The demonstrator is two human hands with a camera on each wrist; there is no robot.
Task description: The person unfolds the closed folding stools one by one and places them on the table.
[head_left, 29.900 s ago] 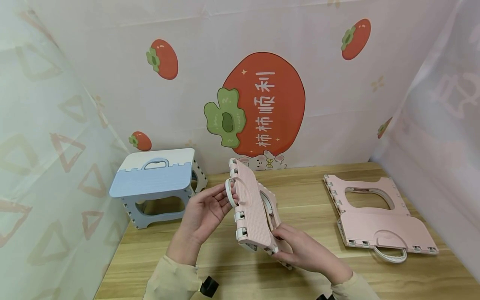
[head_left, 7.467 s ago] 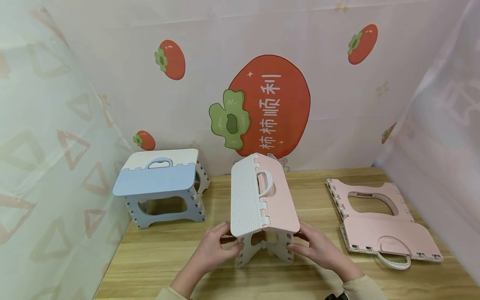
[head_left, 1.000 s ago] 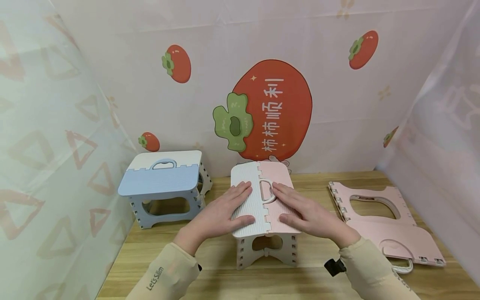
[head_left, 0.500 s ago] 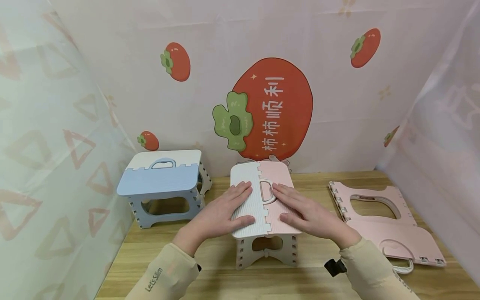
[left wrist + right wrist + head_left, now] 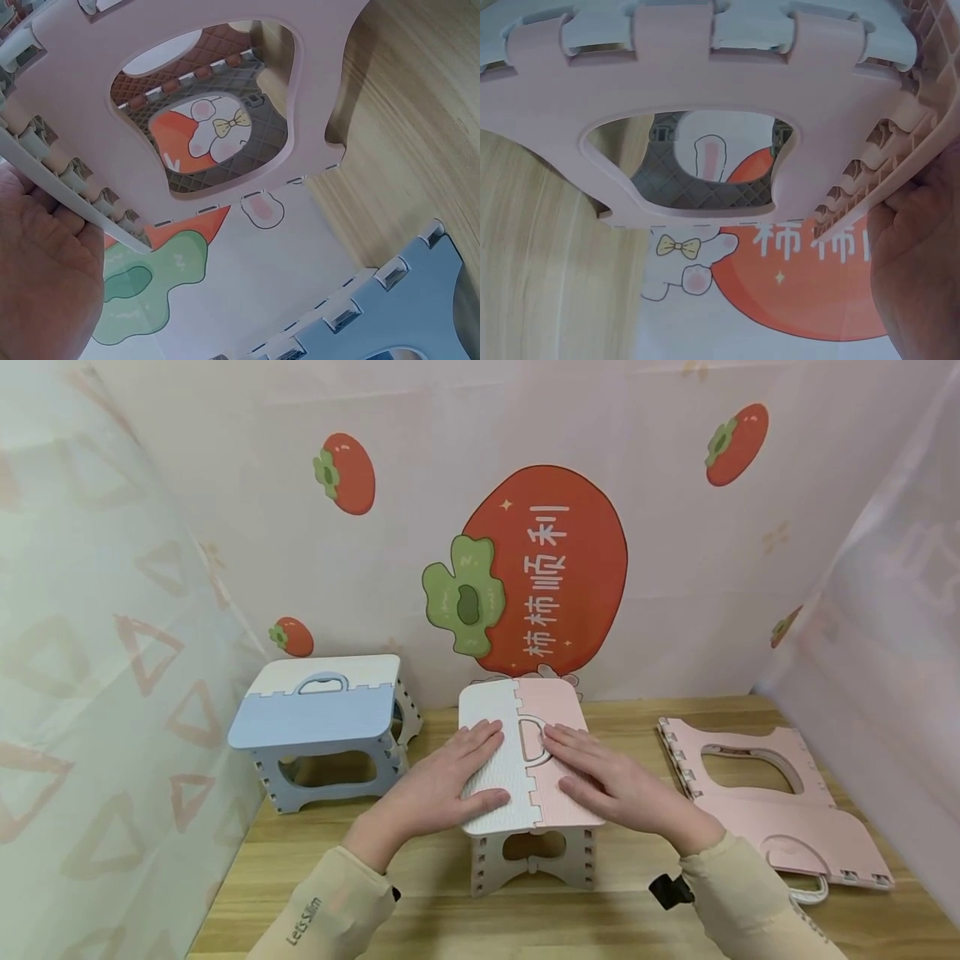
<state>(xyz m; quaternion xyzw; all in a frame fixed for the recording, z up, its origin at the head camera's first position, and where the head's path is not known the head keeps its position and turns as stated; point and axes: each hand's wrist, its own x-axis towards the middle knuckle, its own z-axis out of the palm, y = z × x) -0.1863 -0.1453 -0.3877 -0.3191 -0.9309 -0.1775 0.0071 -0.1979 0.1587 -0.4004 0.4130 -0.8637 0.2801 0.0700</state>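
Observation:
A pink-and-white folding step stool [image 5: 551, 697] stands unfolded at the middle of the table, its top flat and its legs spread. My left hand [image 5: 438, 787] rests with straight fingers on the white half, thumb out to the side. On the pink half lies my right hand [image 5: 626, 781], also straight-fingered, its fingertips at the white carry handle [image 5: 533, 766]. From below, the left wrist view shows a pink leg panel [image 5: 319, 90] with an oval opening, and my left hand [image 5: 45, 277] at the top's edge. My right hand [image 5: 919, 262] appears likewise in the right wrist view.
A blue-and-white folding stool [image 5: 315, 714] stands unfolded at the left, near the back wall. At the right, a pink folding stool [image 5: 780, 818] lies collapsed on the wooden table [image 5: 600, 922]. Printed cloth [image 5: 675, 568] with persimmons hangs behind and along both sides.
The stool was tilted and partly folded in my hands, then stood with a peaked top while I held its sides. Now its top is flat under both palms; the last second shows hardly any movement.

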